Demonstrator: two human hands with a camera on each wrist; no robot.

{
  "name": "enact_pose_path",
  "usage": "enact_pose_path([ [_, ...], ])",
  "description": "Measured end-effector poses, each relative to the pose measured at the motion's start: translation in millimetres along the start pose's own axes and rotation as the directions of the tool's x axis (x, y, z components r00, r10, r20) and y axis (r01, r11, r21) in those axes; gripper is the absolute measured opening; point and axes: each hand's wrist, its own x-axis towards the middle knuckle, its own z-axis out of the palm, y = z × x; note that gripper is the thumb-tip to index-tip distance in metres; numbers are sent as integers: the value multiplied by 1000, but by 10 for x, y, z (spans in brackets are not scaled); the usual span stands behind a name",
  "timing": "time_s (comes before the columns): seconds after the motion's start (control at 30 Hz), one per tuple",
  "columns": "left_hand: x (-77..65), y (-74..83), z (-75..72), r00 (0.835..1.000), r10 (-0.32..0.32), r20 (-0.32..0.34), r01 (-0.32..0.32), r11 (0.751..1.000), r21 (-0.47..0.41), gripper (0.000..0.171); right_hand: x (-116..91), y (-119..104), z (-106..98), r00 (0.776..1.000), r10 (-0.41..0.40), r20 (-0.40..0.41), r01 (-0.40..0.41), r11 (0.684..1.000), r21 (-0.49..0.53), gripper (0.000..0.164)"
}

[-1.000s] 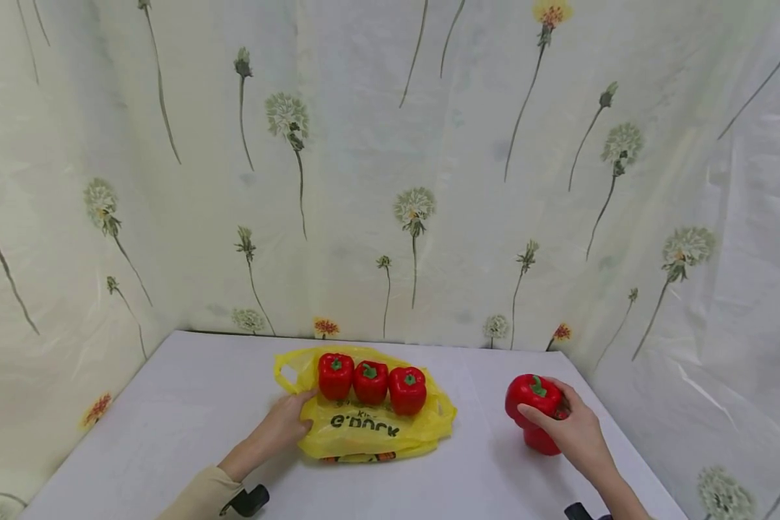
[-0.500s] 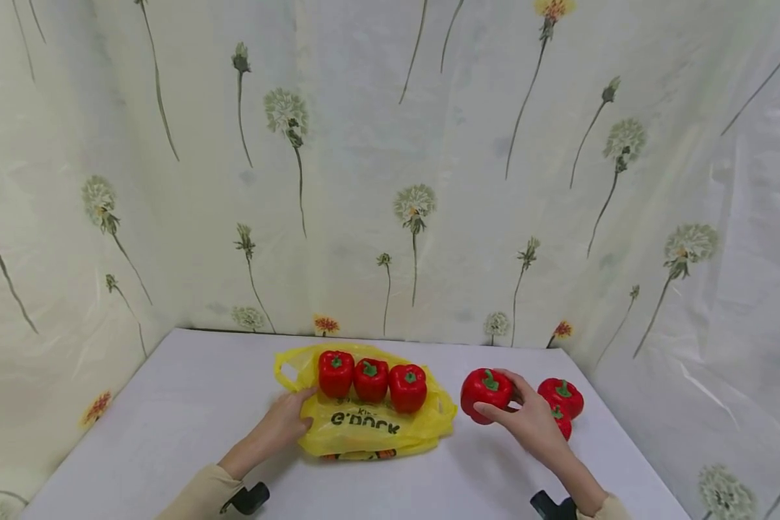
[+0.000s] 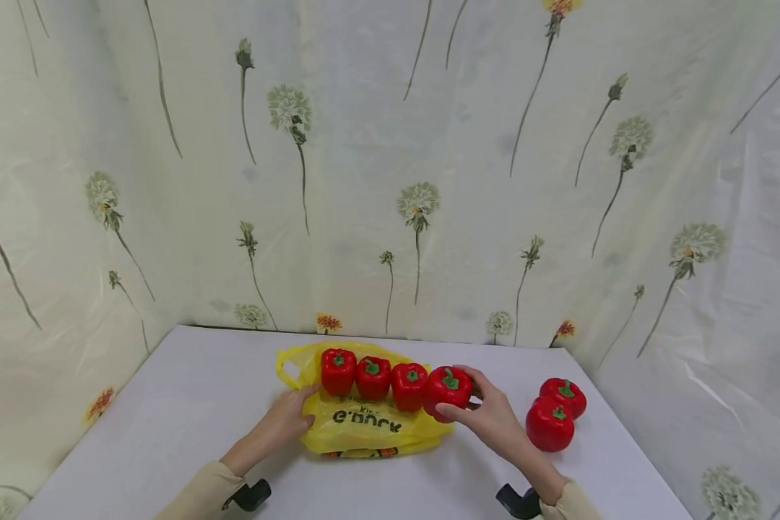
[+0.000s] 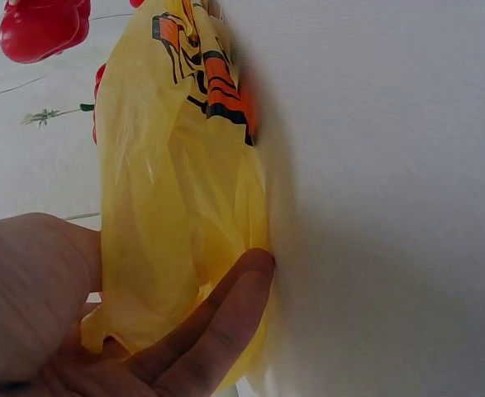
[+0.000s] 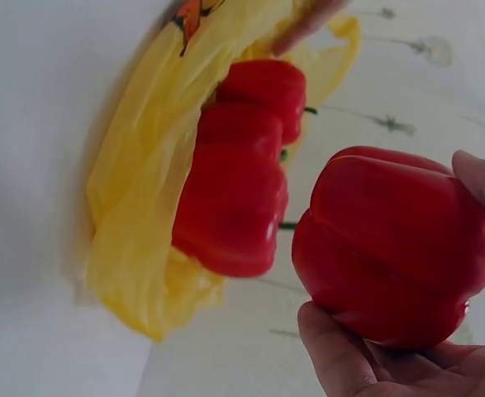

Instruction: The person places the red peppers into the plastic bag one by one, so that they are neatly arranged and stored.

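A yellow plastic bag (image 3: 357, 426) with black lettering lies on the white table. Three red bell peppers (image 3: 373, 377) with green stems stand in a row on it. At the bag's left side, my left hand (image 3: 286, 420) holds its edge, the thin plastic between thumb and fingers (image 4: 217, 331). My right hand (image 3: 490, 415) grips another red bell pepper (image 3: 447, 391) at the right end of the row. In the right wrist view this held pepper (image 5: 395, 248) hangs apart from the row, thumb on one side and fingers on the other.
Two more red bell peppers (image 3: 550, 425) stand close together on the right of the table (image 3: 201, 390). Behind and at both sides hangs a pale curtain (image 3: 351, 180) printed with dandelions.
My right hand has carried its pepper leftward from the group on the right to the bag's right end. The left hand has stayed at the bag's edge.
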Motion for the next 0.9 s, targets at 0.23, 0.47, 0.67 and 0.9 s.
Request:
enact_pose_path([
  [0.23, 6, -16, -2, 1000, 14, -2, -14, 1000, -10, 55, 22, -103, 262, 998, -30, 48, 27, 998, 63, 85],
  [0.47, 8, -19, 6, 1000, 28, -8, -28, 1000, 5, 54, 108, -159, 535, 992, -71, 105, 62, 994, 85, 83],
  [0.67, 13, -13, 10, 1000, 12, -2, -12, 1000, 12, 54, 183, -178, 762, 988, -86, 131, 78, 995, 64, 84],
  [0.9, 4, 9, -19, 1000, 12, -9, -12, 1000, 15, 54, 223, -234, 1014, 978, -129, 165, 125, 991, 39, 84],
])
